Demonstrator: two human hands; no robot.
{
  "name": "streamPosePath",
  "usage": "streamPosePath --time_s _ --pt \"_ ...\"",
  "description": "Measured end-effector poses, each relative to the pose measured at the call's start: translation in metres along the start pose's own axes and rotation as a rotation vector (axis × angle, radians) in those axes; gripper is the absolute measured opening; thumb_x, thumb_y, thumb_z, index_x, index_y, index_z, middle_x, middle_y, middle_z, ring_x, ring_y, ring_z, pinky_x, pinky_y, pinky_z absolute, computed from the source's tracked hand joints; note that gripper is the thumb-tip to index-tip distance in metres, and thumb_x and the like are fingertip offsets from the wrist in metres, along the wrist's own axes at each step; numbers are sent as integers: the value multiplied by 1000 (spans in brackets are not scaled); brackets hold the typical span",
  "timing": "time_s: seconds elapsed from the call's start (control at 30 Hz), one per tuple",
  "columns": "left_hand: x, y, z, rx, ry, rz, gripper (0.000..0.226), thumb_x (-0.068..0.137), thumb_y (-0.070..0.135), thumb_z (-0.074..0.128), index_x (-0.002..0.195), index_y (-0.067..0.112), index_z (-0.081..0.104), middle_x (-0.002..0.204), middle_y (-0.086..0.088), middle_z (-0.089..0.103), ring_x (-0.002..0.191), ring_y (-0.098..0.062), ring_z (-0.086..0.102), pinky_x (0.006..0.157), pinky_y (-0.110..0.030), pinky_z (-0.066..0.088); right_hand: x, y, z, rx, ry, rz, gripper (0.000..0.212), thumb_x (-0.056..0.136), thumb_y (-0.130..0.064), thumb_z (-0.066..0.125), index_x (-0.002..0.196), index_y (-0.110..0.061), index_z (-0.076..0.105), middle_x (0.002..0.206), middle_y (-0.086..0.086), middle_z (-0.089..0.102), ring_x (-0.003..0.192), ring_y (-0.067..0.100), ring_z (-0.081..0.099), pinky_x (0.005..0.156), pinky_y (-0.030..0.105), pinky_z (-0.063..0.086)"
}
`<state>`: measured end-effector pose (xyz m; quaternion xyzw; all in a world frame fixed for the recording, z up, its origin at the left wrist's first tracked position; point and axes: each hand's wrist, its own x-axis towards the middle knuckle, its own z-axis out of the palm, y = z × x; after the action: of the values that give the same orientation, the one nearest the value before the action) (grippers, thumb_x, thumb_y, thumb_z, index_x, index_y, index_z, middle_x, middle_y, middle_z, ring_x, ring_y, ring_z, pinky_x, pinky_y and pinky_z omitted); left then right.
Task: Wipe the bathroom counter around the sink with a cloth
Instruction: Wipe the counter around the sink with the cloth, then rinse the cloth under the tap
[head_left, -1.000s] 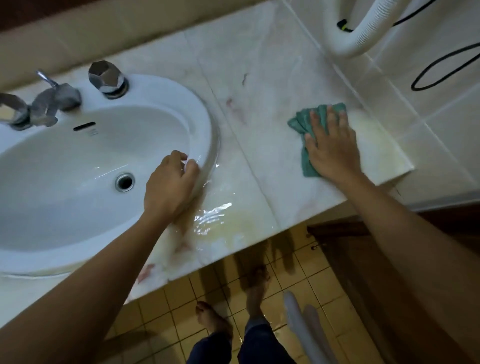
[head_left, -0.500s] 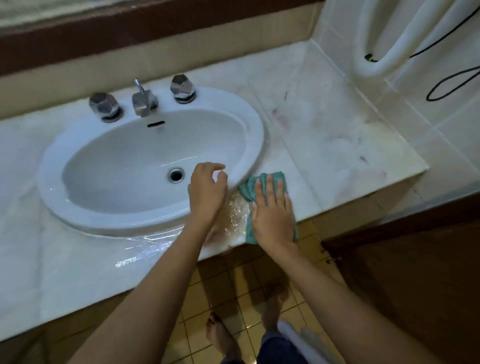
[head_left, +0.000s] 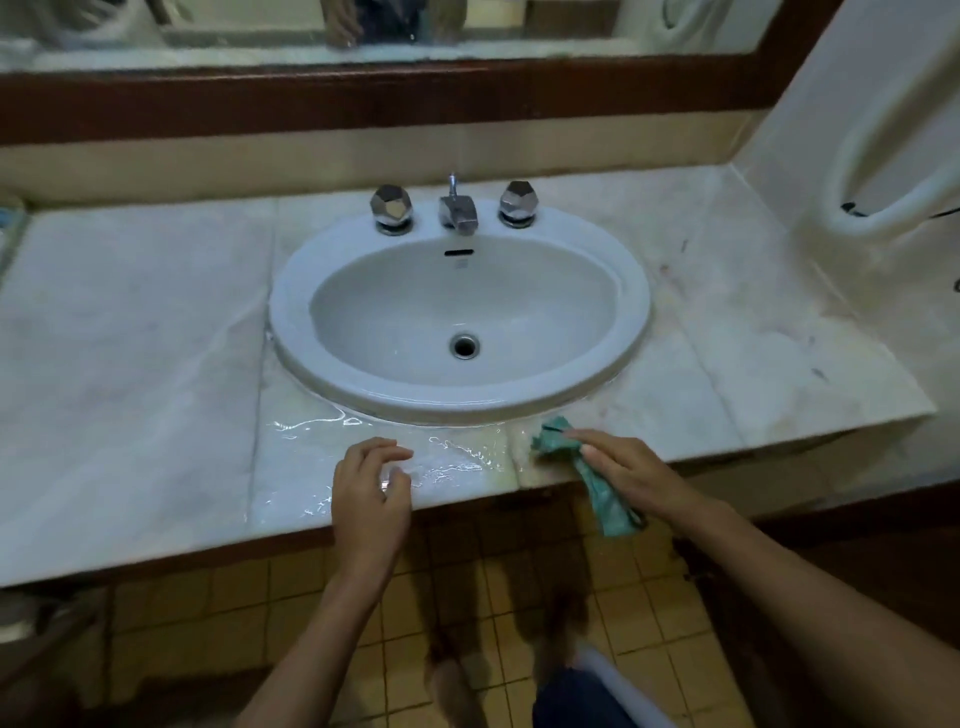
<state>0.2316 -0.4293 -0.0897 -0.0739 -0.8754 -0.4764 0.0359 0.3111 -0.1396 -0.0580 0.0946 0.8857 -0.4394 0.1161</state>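
Bare left hand (head_left: 370, 496) and right hand (head_left: 635, 475), forearms uncovered; dark blue trouser leg (head_left: 576, 699) and bare foot (head_left: 450, 686) on the yellow square-tiled floor (head_left: 667, 613).

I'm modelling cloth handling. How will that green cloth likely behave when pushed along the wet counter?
Probably floppy: the green cloth droops over the counter edge below the right hand. Likely to bunch, since its front end is crumpled. Near the puddle it may soak and drag.

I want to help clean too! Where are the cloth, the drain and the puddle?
cloth (head_left: 551, 441), head view, on its bunched upper end.
drain (head_left: 464, 345), head view, on its dark middle hole.
puddle (head_left: 452, 460), head view, on the middle of the shiny wet patch.
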Motion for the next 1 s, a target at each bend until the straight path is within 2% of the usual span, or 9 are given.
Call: streamPosePath --time_s 0.07,0.17,0.3,0.4,0.5,0.6,0.77,0.93,1.0 --pt "0 2 -7 -32 -13 7 26 76 9 50 90 21 68 102 11 60 102 -15 57 87 -11 39 5 -23 -12 221 47 103 28 102 -16 41 122 -24 59 121 11 63 104 28 61 82 20 47" --pt "4 12 -13 -10 -72 86 26 79 12 50 96 25 66 103 20 58 102 -6 54 82 -30 47 18 -48 -26 525 82 200 26 101 -16 43 113 -18 65 119 19 64 103 29 62 93 42 47" --pt "24 32 -9 168 -185 495 44 77 14 56 120 22 64 132 5 55 119 -16 51 95 -38 44 40 -72 -40 1073 -38 345 28 99 -26 45 114 -13 64 111 13 69 89 23 68 81 40 54" --pt "49 52 1 423 -292 829 73 70 16 64 141 26 48 155 -4 35 141 -29 35 100 -41 37 59 -81 -44 1265 -268 433 40 94 -37 50 122 -11 64 117 13 67 96 29 67 91 51 49" --pt "79 66 17 679 -375 968 93 64 24 65 150 28 28 162 -3 19 149 -30 16 103 -45 33 83 -89 -43 1433 -520 362 49 92 -33 47 135 -9 51 105 4 62 83 21 60 80 40 51" --pt "109 70 30 704 -350 1047 95 64 22 65 150 24 25 160 -3 22 148 -31 18 106 -51 33 105 -94 -43 1576 -666 329 35 86 -22 42 118 -13 50 85 -6 50 68 12 45 72 31 45" --pt "152 81 40 643 -301 1252 73 76 16 58 145 29 35 155 -3 31 145 -33 27 102 -64 30 132 -92 -64 1517 -749 381 29 76 -12 41 101 -18 53 78 0 53 65 15 45 69 36 46" --pt "175 92 52 575 -305 1202 47 75 26 62 117 17 44 140 -11 53 137 -36 41 103 -66 25 144 -94 -83 1120 -937 373 48 72 -14 43 117 -2 56 108 25 60 103 48 56 85 50 50" --pt "186 101 58 522 -277 1192 45 76 31 62 113 16 41 133 -12 58 132 -36 47 108 -64 23 153 -97 -89 1066 -987 309 46 70 -12 52 114 0 51 100 23 57 85 37 60 73 41 51"
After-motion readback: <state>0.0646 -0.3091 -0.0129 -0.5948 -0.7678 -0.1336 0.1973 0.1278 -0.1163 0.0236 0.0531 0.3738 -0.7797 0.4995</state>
